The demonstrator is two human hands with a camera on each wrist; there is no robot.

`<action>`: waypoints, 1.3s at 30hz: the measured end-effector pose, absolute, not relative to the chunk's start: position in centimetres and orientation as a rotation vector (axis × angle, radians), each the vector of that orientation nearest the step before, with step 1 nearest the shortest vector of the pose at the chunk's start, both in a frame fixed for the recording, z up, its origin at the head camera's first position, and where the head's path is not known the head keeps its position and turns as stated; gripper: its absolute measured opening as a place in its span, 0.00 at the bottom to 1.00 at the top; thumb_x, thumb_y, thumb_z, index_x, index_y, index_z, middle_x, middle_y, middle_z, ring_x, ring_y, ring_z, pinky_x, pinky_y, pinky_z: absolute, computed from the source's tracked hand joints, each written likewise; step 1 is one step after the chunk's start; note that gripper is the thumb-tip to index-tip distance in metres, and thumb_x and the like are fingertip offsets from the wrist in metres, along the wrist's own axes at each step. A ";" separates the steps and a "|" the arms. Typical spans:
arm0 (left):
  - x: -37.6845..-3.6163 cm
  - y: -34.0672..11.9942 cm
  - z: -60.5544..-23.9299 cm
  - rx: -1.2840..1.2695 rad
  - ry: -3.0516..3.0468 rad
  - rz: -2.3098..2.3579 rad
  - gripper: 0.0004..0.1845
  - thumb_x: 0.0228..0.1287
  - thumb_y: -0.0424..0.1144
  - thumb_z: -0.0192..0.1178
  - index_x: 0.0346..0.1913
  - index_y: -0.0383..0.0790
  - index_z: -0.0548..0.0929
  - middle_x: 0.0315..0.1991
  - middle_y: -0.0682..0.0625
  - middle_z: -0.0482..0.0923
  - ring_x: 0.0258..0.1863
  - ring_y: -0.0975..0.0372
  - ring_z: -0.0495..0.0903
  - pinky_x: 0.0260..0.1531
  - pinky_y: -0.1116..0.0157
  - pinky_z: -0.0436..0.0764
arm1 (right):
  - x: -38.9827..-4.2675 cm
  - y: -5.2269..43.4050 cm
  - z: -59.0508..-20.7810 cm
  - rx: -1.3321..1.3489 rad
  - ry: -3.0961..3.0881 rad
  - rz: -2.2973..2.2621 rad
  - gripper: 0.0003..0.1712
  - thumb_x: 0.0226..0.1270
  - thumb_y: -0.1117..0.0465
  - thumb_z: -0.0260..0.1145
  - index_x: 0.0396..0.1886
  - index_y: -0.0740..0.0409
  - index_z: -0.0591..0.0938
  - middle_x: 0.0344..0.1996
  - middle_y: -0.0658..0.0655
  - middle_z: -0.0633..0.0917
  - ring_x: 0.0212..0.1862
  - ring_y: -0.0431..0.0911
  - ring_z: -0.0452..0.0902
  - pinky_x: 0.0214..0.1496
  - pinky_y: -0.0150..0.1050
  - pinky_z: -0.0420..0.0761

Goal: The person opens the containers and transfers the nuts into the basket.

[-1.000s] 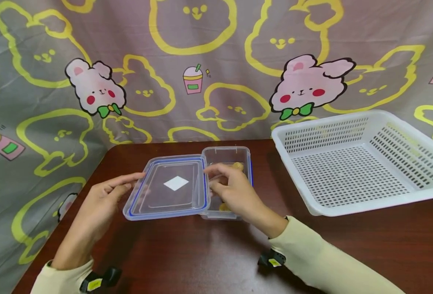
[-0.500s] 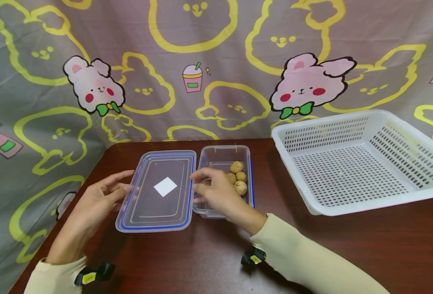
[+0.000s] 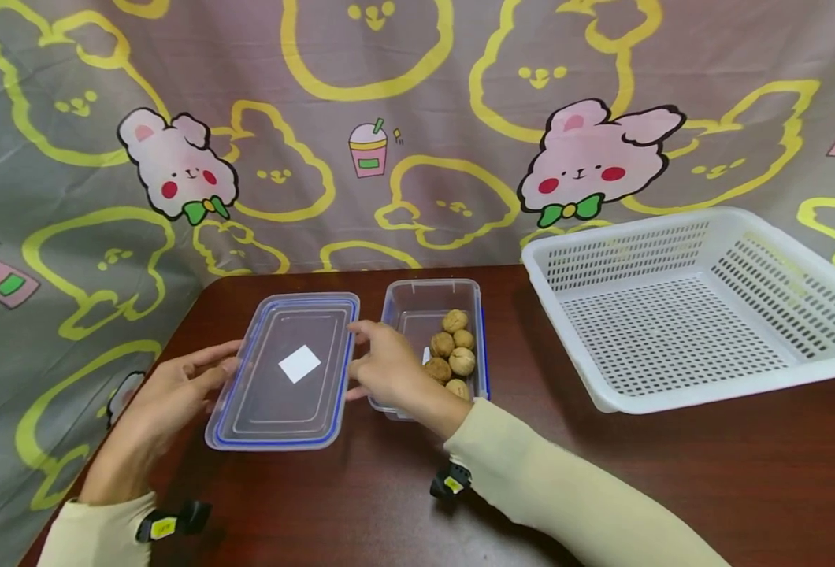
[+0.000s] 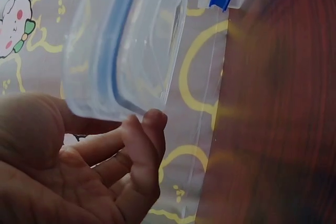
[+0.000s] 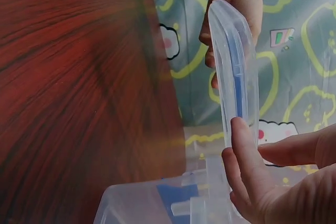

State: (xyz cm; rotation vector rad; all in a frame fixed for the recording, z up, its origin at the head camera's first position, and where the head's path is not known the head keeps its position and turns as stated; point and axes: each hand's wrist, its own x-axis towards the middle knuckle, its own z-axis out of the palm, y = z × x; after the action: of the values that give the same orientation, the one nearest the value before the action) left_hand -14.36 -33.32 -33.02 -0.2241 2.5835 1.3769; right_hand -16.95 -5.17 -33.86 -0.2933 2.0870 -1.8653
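Observation:
A clear plastic lid (image 3: 269, 394) with a blue seal and a white square label is held above the table between both hands. My left hand (image 3: 172, 398) grips its left edge, with fingertips under the rim in the left wrist view. At the opposite edge my right hand (image 3: 389, 366) pinches the lid, thumb on one face and fingers on the other, as the right wrist view shows. Behind the right hand stands a clear plastic box (image 3: 432, 293) without its cover. Several walnuts (image 3: 462, 361) lie along its right side; the right hand and forearm hide part of the box.
A large white perforated basket (image 3: 673, 339) stands on the right of the dark red-brown table (image 3: 361, 496). A patterned curtain (image 3: 446, 126) hangs along the back and left edges of the table.
Both hands have carried the lid leftward and toward the person, away from over the box. More of the box and its walnuts now shows. The basket stays put.

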 end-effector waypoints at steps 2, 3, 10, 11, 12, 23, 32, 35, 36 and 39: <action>-14.4 -33.4 -33.2 -0.225 2.604 1.353 0.30 0.85 0.46 0.48 0.81 0.37 0.63 0.63 0.40 0.81 0.39 0.68 0.86 0.38 0.64 0.88 | -17.1 -5.6 -33.9 -0.297 2.110 -1.836 0.38 0.62 0.81 0.57 0.75 0.69 0.70 0.67 0.70 0.74 0.30 0.51 0.87 0.31 0.39 0.89; -14.5 -33.4 -33.2 -0.222 2.614 1.340 0.30 0.85 0.45 0.47 0.81 0.37 0.62 0.67 0.36 0.78 0.39 0.68 0.86 0.39 0.64 0.87 | -17.1 -5.7 -33.9 -0.297 2.131 -1.812 0.38 0.63 0.81 0.57 0.75 0.69 0.70 0.67 0.70 0.74 0.29 0.51 0.87 0.31 0.38 0.89; -14.7 -33.9 -33.8 -0.251 2.621 1.287 0.29 0.86 0.43 0.40 0.82 0.35 0.61 0.74 0.30 0.68 0.42 0.71 0.82 0.41 0.67 0.85 | -17.4 -6.8 -33.7 -0.324 2.221 -1.639 0.38 0.69 0.77 0.57 0.79 0.70 0.64 0.79 0.70 0.63 0.28 0.52 0.88 0.32 0.35 0.89; -14.8 -33.9 -33.8 -0.260 2.622 1.276 0.29 0.86 0.44 0.40 0.82 0.35 0.61 0.74 0.30 0.69 0.43 0.70 0.82 0.41 0.67 0.85 | -17.4 -6.9 -33.7 -0.327 2.227 -1.621 0.39 0.68 0.77 0.57 0.79 0.70 0.63 0.80 0.70 0.61 0.29 0.51 0.88 0.33 0.35 0.89; -14.8 -33.9 -33.9 -0.268 2.625 1.264 0.30 0.86 0.45 0.40 0.82 0.35 0.61 0.74 0.30 0.69 0.44 0.69 0.82 0.41 0.68 0.84 | -17.5 -7.1 -33.8 -0.328 2.236 -1.606 0.39 0.67 0.77 0.56 0.79 0.71 0.63 0.80 0.69 0.61 0.30 0.52 0.89 0.33 0.35 0.89; -15.3 -34.0 -34.8 -0.304 2.609 1.249 0.33 0.85 0.48 0.40 0.81 0.31 0.59 0.73 0.28 0.69 0.66 0.43 0.75 0.46 0.66 0.84 | -18.1 -8.2 -33.9 -0.299 2.233 -1.458 0.19 0.60 0.76 0.56 0.16 0.54 0.65 0.16 0.51 0.67 0.17 0.41 0.61 0.17 0.31 0.63; -15.9 -33.9 -35.6 -0.312 2.530 1.299 0.39 0.86 0.58 0.27 0.82 0.29 0.55 0.77 0.26 0.61 0.73 0.37 0.68 0.62 0.47 0.82 | -18.6 -9.5 -34.1 -0.234 2.237 -1.381 0.17 0.64 0.74 0.58 0.20 0.55 0.66 0.16 0.50 0.66 0.16 0.41 0.60 0.18 0.32 0.64; -16.1 -34.1 -35.7 -0.295 2.477 1.337 0.44 0.83 0.61 0.18 0.82 0.27 0.53 0.78 0.25 0.59 0.74 0.35 0.65 0.65 0.43 0.79 | -18.7 -9.7 -34.3 -0.220 2.233 -1.364 0.12 0.64 0.73 0.59 0.25 0.57 0.68 0.18 0.50 0.66 0.15 0.41 0.58 0.17 0.32 0.60; -16.1 -34.2 -35.7 -0.290 2.466 1.343 0.45 0.83 0.62 0.16 0.82 0.26 0.53 0.78 0.24 0.58 0.75 0.35 0.65 0.64 0.44 0.80 | -18.7 -9.7 -34.3 -0.220 2.235 -1.363 0.11 0.64 0.73 0.59 0.26 0.58 0.68 0.20 0.51 0.66 0.16 0.41 0.59 0.17 0.32 0.60; -16.1 -34.5 -35.8 -0.295 2.444 1.362 0.49 0.80 0.64 0.11 0.82 0.26 0.52 0.78 0.24 0.58 0.74 0.35 0.66 0.58 0.52 0.84 | -18.7 -9.9 -34.5 -0.215 2.229 -1.356 0.11 0.63 0.72 0.59 0.26 0.58 0.67 0.23 0.52 0.66 0.17 0.42 0.58 0.18 0.33 0.60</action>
State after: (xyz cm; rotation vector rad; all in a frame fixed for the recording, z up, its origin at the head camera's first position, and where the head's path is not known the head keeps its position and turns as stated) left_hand -16.12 -34.50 -35.84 -0.2952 2.4436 1.3621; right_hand -18.75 -9.93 -34.48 -0.2145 2.2295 -1.3559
